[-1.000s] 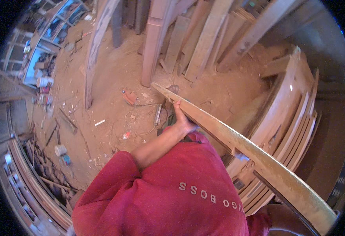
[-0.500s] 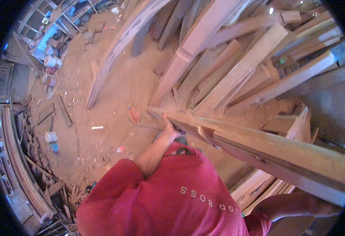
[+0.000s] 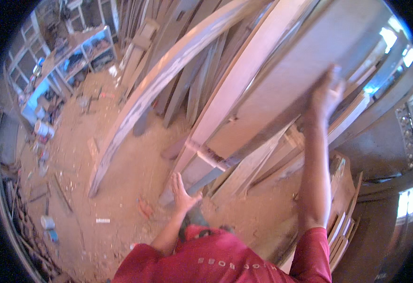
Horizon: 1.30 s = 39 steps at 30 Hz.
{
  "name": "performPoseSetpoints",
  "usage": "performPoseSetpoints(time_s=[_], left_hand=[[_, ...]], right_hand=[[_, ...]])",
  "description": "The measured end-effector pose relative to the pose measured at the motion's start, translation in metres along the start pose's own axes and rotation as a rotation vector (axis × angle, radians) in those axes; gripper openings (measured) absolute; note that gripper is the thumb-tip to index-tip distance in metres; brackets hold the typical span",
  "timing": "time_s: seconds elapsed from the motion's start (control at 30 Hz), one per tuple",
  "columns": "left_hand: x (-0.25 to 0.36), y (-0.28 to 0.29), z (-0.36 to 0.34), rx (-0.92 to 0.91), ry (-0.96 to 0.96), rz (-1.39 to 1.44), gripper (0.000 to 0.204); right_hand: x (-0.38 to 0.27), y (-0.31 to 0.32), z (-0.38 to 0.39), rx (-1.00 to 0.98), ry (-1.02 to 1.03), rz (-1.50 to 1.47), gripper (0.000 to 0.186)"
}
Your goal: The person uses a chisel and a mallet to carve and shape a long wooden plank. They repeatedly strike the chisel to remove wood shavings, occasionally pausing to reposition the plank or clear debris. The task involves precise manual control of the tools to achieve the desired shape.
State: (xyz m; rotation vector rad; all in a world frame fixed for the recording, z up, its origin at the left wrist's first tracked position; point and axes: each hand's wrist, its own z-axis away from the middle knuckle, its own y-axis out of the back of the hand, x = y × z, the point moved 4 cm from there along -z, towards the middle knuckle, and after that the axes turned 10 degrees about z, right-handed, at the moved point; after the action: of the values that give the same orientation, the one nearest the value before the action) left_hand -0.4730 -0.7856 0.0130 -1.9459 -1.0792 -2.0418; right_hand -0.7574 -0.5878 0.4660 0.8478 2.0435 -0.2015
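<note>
I hold a long, wide wooden plank (image 3: 282, 75) that tilts steeply up toward the top right, against other leaning timber. My left hand (image 3: 180, 191) is at its lower end, fingers spread around the edge. Raised high on a stretched arm, my right hand (image 3: 326, 92) grips the plank's right edge and is blurred by motion. A dark strip (image 3: 258, 134) runs across the plank's underside between the two hands. My red shirt (image 3: 225, 262) fills the bottom of the view.
A long curved beam (image 3: 135, 113) and several planks (image 3: 201, 70) lean at the back. Stacked boards (image 3: 345, 203) stand on the right. Shelves (image 3: 74, 52), a white bucket (image 3: 41, 128), a small can (image 3: 48, 221) and an orange tool (image 3: 145, 207) sit on the sawdust floor (image 3: 117, 184).
The plank has swung from nearly level to steeply tilted. My right hand has come into view, raised high on its edge. My left hand stays at the lower end.
</note>
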Motion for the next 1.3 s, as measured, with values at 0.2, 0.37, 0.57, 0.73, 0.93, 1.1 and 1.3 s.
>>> performPoseSetpoints(time_s=[0.2,0.37,0.57,0.73,0.93,1.1,1.3], left_hand=[[0.018,-0.054,-0.103,0.032,-0.065,-0.088,0.129],[0.022,-0.083,-0.151,-0.010,-0.040,-0.136,0.130],[-0.017,-0.114,-0.200,0.042,0.091,-0.374,0.136],[-0.024,-0.147,-0.195,0.033,0.004,-0.354,0.138],[-0.023,-0.160,-0.191,-0.024,-0.145,-0.338,0.132],[0.017,-0.129,-0.193,-0.111,-0.457,-0.599,0.112],[-0.008,-0.217,-0.131,-0.189,-0.311,-0.769,0.115]], right_hand=[[0.060,-0.117,-0.050,-0.029,0.104,-0.073,0.061],[0.094,-0.155,-0.064,-0.305,0.095,0.006,0.063],[0.174,-0.105,0.014,-0.566,0.282,0.247,0.056],[0.308,0.097,0.146,-0.858,-0.085,0.675,0.039],[0.414,0.419,0.416,-1.617,-0.858,1.176,0.061],[0.358,0.533,0.523,-0.952,-1.414,1.083,0.045],[0.255,0.583,0.633,-0.159,-1.387,1.005,0.043]])
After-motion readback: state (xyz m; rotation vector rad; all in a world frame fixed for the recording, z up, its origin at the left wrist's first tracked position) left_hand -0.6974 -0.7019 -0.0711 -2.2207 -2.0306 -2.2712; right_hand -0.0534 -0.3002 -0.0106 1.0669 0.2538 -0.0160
